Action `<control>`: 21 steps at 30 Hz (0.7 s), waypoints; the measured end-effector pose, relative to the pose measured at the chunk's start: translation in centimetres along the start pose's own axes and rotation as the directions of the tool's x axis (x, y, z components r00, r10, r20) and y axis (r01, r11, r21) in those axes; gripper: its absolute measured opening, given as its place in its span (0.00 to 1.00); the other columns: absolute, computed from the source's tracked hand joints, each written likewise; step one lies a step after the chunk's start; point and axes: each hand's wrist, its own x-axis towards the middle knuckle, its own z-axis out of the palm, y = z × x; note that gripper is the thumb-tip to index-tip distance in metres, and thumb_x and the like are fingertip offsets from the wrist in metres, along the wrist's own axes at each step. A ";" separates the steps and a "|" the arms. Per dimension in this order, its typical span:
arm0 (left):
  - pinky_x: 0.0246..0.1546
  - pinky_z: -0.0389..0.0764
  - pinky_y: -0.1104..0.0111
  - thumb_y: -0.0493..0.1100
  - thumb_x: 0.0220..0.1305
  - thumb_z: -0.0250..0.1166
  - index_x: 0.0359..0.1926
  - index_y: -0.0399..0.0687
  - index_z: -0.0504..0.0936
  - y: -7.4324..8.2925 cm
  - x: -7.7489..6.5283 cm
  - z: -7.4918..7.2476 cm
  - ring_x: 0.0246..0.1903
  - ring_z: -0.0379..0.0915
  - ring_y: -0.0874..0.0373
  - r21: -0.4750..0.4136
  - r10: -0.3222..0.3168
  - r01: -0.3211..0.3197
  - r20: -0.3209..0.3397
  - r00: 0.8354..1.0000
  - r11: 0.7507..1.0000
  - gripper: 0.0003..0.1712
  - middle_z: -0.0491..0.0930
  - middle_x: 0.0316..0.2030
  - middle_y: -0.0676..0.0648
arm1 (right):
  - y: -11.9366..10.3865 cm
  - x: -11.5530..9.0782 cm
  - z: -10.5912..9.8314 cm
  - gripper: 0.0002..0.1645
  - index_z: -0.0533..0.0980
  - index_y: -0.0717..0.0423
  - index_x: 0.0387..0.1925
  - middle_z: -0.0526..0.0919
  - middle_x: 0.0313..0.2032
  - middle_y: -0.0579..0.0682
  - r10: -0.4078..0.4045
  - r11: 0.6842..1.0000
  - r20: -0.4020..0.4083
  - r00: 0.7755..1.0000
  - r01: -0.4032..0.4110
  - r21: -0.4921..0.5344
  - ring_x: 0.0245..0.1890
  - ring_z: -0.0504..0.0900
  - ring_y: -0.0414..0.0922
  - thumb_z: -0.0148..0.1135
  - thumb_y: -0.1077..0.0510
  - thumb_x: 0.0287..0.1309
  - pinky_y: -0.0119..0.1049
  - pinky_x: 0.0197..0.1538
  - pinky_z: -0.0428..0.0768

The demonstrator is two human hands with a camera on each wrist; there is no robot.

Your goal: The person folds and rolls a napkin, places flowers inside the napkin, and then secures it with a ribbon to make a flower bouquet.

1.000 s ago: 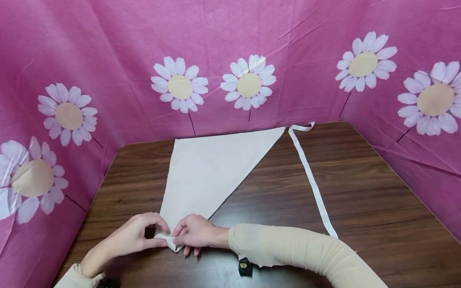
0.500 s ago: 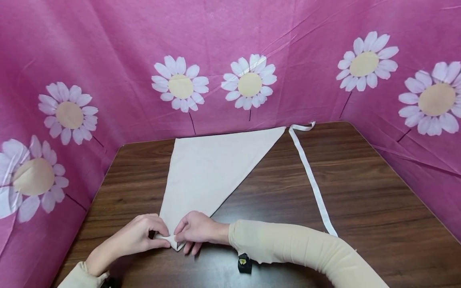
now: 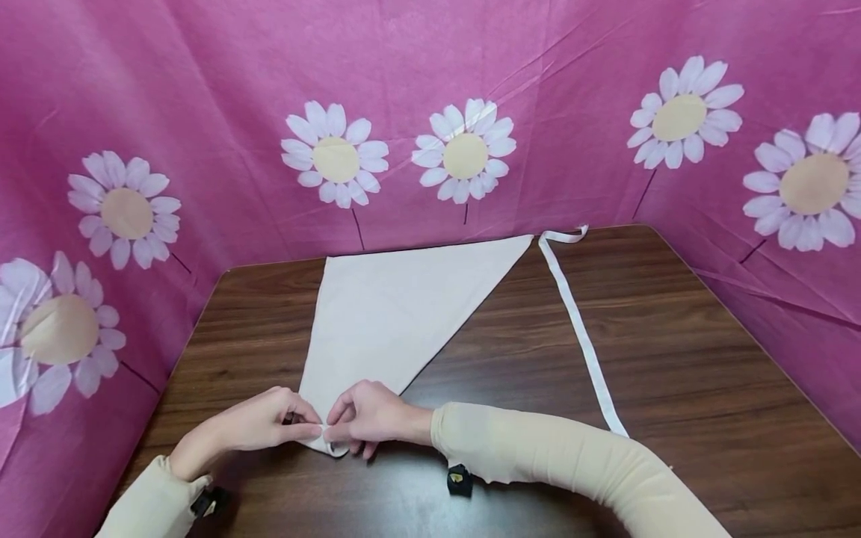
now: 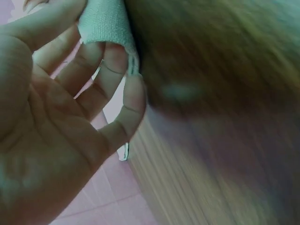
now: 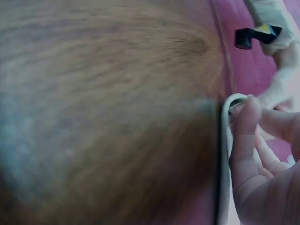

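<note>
An off-white cloth [image 3: 390, 321], wide at the far side and narrowing toward the near end, lies flat on the table. Its near end is curled up between both hands. My left hand [image 3: 269, 422] pinches the left part of that curl, thumb in front and index finger behind. Close beside it, my right hand [image 3: 377, 413] pinches the right part between thumb and index finger. In the left wrist view the curled cloth [image 4: 105, 23] bends over the left fingers. From the right wrist, the rolled edge [image 5: 226, 154] shows as a loop by the fingertips.
A white strap [image 3: 580, 329] runs from the cloth's far right corner toward the near side, passing behind the right sleeve [image 3: 531, 441]. The brown wooden table [image 3: 679, 351] meets a pink curtain [image 3: 403, 60] with printed daisies at the back and sides.
Both hands have shifted slightly away from the body, turning the near end of the cloth over with them. The cloth's near tip now sits a little farther up. The strap has stayed put.
</note>
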 end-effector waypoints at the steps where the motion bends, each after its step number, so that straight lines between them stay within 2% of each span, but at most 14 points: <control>1: 0.26 0.76 0.73 0.42 0.71 0.65 0.41 0.55 0.88 0.0 0.1 0.0 0.28 0.70 0.73 -0.022 -0.016 0.016 0.005 1.000 1.000 0.05 0.83 0.30 0.62 | 0.1 0.0 0.1 0.04 0.83 0.57 0.33 0.85 0.21 0.44 0.005 1.000 0.001 1.000 -0.005 -0.015 0.13 0.78 0.39 0.72 0.64 0.59 0.36 0.16 0.79; 3: 0.26 0.76 0.73 0.42 0.70 0.67 0.42 0.52 0.87 0.1 0.4 0.1 0.28 0.71 0.73 -0.030 -0.025 0.024 -0.013 1.000 0.999 0.04 0.83 0.29 0.62 | 0.3 0.1 0.1 0.04 0.83 0.56 0.31 0.83 0.19 0.47 0.021 0.999 -0.006 1.000 -0.022 -0.031 0.10 0.75 0.39 0.72 0.65 0.58 0.36 0.15 0.78; 5: 0.25 0.75 0.73 0.41 0.67 0.69 0.41 0.53 0.85 0.0 0.4 0.3 0.27 0.71 0.72 0.008 -0.012 0.013 -0.064 0.998 1.000 0.03 0.81 0.28 0.62 | 0.4 0.2 0.1 0.06 0.82 0.55 0.29 0.82 0.17 0.49 0.038 0.999 -0.014 0.999 -0.038 -0.027 0.09 0.74 0.39 0.71 0.66 0.58 0.35 0.14 0.78; 8: 0.28 0.76 0.71 0.40 0.63 0.73 0.38 0.56 0.84 -0.1 0.2 0.6 0.29 0.74 0.70 0.104 0.066 -0.052 -0.141 0.988 0.993 0.06 0.81 0.31 0.63 | 0.6 0.3 -0.1 0.05 0.83 0.56 0.28 0.81 0.16 0.52 0.076 0.997 -0.017 0.997 -0.076 0.004 0.09 0.74 0.39 0.71 0.67 0.57 0.36 0.15 0.78; 10: 0.29 0.76 0.71 0.41 0.58 0.77 0.37 0.58 0.85 -0.1 0.0 0.8 0.29 0.74 0.69 0.151 0.108 -0.082 -0.167 0.980 0.985 0.09 0.81 0.32 0.63 | 0.7 0.4 -0.2 0.03 0.84 0.58 0.30 0.82 0.16 0.53 0.095 0.995 -0.007 0.995 -0.095 0.025 0.09 0.75 0.40 0.70 0.67 0.57 0.35 0.15 0.79; 13: 0.31 0.76 0.71 0.43 0.52 0.81 0.38 0.58 0.85 0.0 -0.3 1.1 0.31 0.75 0.67 0.184 0.142 -0.112 -0.160 0.977 0.976 0.14 0.81 0.35 0.62 | 0.9 0.5 -0.4 0.02 0.85 0.59 0.31 0.82 0.17 0.53 0.115 0.992 0.007 0.993 -0.116 0.057 0.09 0.75 0.40 0.71 0.67 0.56 0.36 0.16 0.79; 15: 0.30 0.76 0.72 0.43 0.50 0.82 0.39 0.58 0.85 0.0 -0.3 1.2 0.31 0.73 0.68 0.207 0.138 -0.104 -0.155 0.978 0.973 0.17 0.81 0.35 0.62 | 1.0 0.6 -0.5 0.02 0.85 0.58 0.30 0.83 0.18 0.53 0.116 0.991 0.015 0.993 -0.117 0.068 0.10 0.76 0.40 0.71 0.67 0.56 0.36 0.17 0.80; 21: 0.35 0.77 0.73 0.38 0.55 0.78 0.38 0.57 0.86 0.0 -0.4 1.2 0.36 0.75 0.69 0.253 0.146 -0.105 -0.149 0.978 0.962 0.12 0.81 0.37 0.61 | 0.6 1.0 -1.1 0.04 0.84 0.56 0.30 0.83 0.19 0.54 0.086 0.987 0.016 0.996 -0.087 0.138 0.13 0.77 0.41 0.69 0.67 0.58 0.35 0.18 0.80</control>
